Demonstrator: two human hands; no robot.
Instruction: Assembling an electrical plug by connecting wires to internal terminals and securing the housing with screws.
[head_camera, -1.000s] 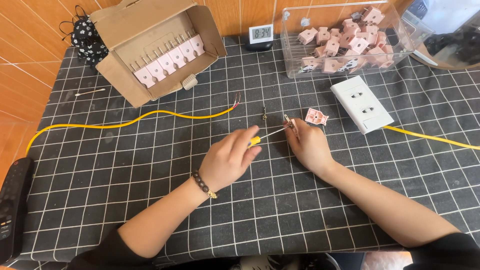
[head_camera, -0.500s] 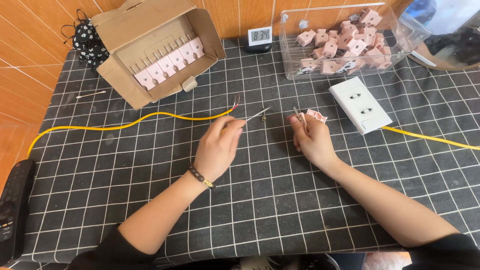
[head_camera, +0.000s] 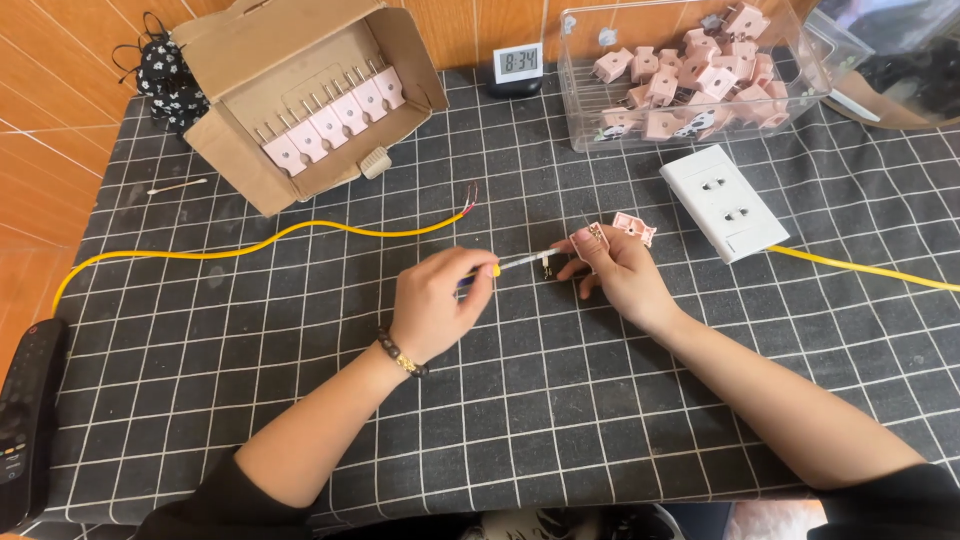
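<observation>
Currently the left hand (head_camera: 435, 305) is gripping a small screwdriver (head_camera: 505, 265), tip meeting a pink plug half (head_camera: 588, 240) pinched in the right hand's (head_camera: 620, 275) closed fingers above the worktop (head_camera: 300, 400) (screw too small to see). Advisable: keeping the shaft square, plug braced.

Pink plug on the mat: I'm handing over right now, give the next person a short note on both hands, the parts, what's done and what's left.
Left hand: holds a screwdriver, tip aimed at the plug.
Right hand: pinches a pink plug half at the mat.
Other plug half: lies just beyond the right fingers.
Yellow cable: loose on the mat, stripped end bare, unconnected.
Done: finished plugs lined up in the cardboard box.
Left: this plug is open; more plugs wait in the clear bin.
</observation>
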